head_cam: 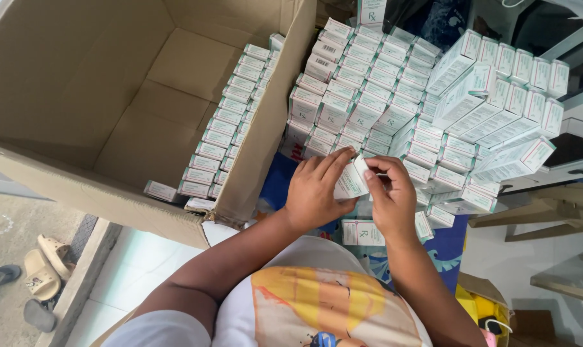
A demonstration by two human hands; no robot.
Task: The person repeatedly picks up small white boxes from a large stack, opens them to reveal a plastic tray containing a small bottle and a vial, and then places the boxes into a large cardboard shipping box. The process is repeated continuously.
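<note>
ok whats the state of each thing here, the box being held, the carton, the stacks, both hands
small white box: held up between both hands, end flap being worked, open or shut unclear
left hand: gripping the small white box from the left
right hand: fingers on the box's right end
cardboard carton: open, flaps up, partly filled with a row of boxes
stacked boxes: closed, piled in rows, the right pile leaning

2 hands (352,193) together, fingers pinching
</note>
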